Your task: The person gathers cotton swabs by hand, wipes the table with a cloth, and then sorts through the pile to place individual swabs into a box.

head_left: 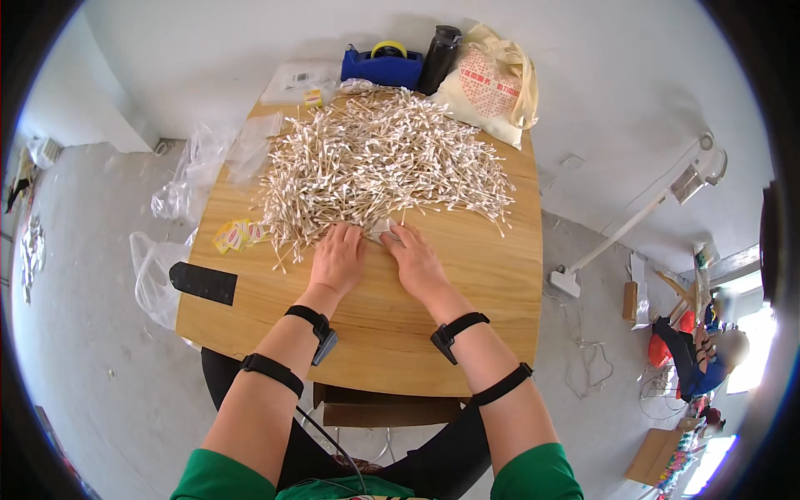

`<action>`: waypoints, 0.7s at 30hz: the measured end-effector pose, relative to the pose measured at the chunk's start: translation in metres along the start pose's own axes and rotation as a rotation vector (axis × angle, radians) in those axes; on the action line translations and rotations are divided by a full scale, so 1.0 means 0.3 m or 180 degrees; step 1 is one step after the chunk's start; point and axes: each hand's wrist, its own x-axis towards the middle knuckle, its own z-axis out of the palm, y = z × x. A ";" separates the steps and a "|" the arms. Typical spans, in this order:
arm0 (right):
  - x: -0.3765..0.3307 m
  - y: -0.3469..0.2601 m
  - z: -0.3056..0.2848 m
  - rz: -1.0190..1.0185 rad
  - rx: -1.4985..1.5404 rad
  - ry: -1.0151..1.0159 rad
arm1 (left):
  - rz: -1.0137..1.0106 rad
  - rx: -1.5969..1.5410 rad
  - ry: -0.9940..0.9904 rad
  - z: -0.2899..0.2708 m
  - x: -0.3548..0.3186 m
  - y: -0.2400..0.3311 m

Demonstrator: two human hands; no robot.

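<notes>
A big heap of cotton swabs (383, 158) with wooden sticks covers the far half of a wooden table (467, 283). My left hand (337, 258) lies flat at the heap's near edge, fingers among the swabs. My right hand (414, 258) sits beside it, its fingertips touching a small clear packet (382, 227) at the edge of the heap. Whether either hand grips anything is hard to tell. Both forearms wear black straps.
Small yellow packets (237, 235) lie left of my hands, a black strip (203, 282) at the left table edge. Plastic bags (179, 196) hang off the left side. At the far end stand a blue tape dispenser (382, 63), a dark bottle (438, 58) and a cloth bag (492, 83).
</notes>
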 end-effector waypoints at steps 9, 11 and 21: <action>-0.129 -0.034 0.009 -0.0494 0.0121 0.0032 | -0.0163 -0.0021 0.0120 0.021 -0.005 -0.025; -0.181 -0.060 0.012 -0.0609 0.0123 0.0065 | -0.0188 0.0040 0.0125 0.016 -0.004 -0.021; -0.641 -0.320 0.013 -0.1032 0.1231 -0.0775 | -0.0118 0.0143 0.0156 0.041 -0.003 -0.034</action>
